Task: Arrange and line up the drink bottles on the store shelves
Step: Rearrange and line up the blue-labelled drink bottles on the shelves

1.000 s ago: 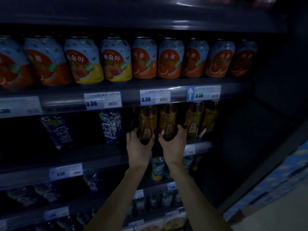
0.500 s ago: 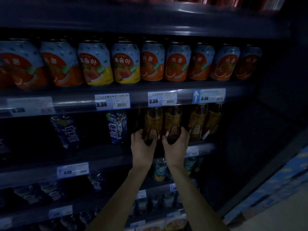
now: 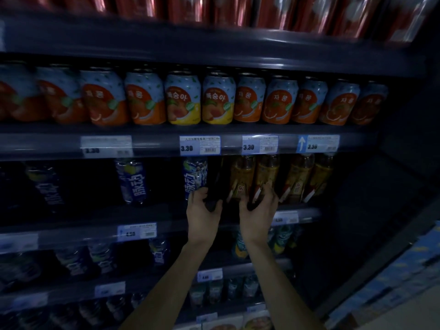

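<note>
On the dim middle shelf [image 3: 154,211] stand several amber tea bottles [image 3: 300,177] in a row. My left hand [image 3: 203,210] wraps around the base of a dark bottle [image 3: 215,179] at the left end of that row, beside a blue-labelled bottle [image 3: 195,177]. Fingers of my right hand [image 3: 258,213] curl around the base of the second amber tea bottle [image 3: 265,175]. Both bottles stand upright at the shelf's front edge. The amber bottle [image 3: 240,177] between my hands is untouched.
A row of fruit-drink cans [image 3: 183,98] fills the shelf above, and red cans [image 3: 238,10] the top one. More blue bottles [image 3: 133,179] stand spaced out to the left. Price tags [image 3: 200,146] line the shelf rails. Lower shelves hold small bottles [image 3: 281,236].
My hands have spread slightly apart; the left one now grips the dark bottle further left. The view has tilted upward, showing the red cans on top.
</note>
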`<state>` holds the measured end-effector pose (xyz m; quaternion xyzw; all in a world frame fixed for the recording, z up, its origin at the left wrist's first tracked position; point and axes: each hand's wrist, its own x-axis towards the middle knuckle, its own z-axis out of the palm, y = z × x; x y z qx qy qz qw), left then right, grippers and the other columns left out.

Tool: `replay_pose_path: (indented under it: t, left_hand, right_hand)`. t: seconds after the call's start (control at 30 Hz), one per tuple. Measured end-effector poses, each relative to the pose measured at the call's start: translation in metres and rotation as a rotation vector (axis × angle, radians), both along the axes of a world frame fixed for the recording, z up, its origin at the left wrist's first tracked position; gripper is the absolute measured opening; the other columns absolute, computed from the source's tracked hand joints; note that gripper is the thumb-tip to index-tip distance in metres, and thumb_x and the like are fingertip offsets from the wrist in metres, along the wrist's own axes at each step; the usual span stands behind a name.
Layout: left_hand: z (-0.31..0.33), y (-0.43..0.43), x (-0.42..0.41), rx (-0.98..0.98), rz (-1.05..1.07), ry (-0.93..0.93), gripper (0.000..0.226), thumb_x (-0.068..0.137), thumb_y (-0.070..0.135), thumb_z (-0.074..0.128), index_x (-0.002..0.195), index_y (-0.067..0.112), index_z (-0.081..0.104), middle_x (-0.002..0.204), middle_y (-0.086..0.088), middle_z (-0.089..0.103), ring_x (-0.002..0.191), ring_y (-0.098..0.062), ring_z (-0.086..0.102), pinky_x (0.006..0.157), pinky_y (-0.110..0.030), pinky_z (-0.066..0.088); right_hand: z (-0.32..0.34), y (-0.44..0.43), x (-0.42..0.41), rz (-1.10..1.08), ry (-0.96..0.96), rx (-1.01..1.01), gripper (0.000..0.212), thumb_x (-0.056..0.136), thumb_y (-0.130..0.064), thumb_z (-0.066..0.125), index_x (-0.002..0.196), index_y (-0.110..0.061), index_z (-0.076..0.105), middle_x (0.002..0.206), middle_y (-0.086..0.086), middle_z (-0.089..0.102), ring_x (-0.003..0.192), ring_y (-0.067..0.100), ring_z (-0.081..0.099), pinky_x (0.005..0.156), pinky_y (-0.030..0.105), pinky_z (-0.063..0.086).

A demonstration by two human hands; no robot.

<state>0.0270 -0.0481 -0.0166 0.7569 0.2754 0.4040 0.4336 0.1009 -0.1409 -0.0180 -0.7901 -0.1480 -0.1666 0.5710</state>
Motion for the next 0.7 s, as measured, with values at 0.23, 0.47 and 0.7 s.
replay_pose_path:
  t: [0.23,0.47,0.7]
  left_hand:
    - [0.005,0.041,-0.045,0.024,0.087,-0.016,0.039,0.081,0.016,0.072,0.116,0.015,0.055,0.104,0.008,0.047,0.096,-0.006,0.051,0.084,-0.006,0.034]
    - [0.009,0.092,-0.096,0.003,0.199,0.001,0.040,0.085,0.023,0.069,0.121,0.018,0.052,0.112,0.008,0.046,0.099,-0.004,0.047,0.085,-0.014,0.037]
    - [0.009,0.130,-0.129,-0.007,0.258,0.004,0.043,0.082,0.020,0.072,0.119,0.019,0.051,0.113,0.009,0.042,0.089,0.001,0.044,0.076,-0.004,0.036]
  right_hand:
    - [0.005,0.038,-0.043,0.081,-0.030,-0.008,0.048,0.088,-0.019,0.065,0.130,-0.008,0.044,0.137,0.016,0.041,0.132,0.022,0.032,0.105,0.026,0.032]
    - [0.003,0.087,-0.086,0.160,-0.009,-0.033,0.051,0.088,-0.019,0.065,0.133,-0.008,0.042,0.138,0.012,0.041,0.128,0.026,0.042,0.104,0.029,0.037]
    - [0.003,0.122,-0.109,0.184,-0.021,-0.027,0.056,0.088,-0.017,0.065,0.137,-0.008,0.038,0.137,0.012,0.040,0.128,0.024,0.040,0.102,0.022,0.029]
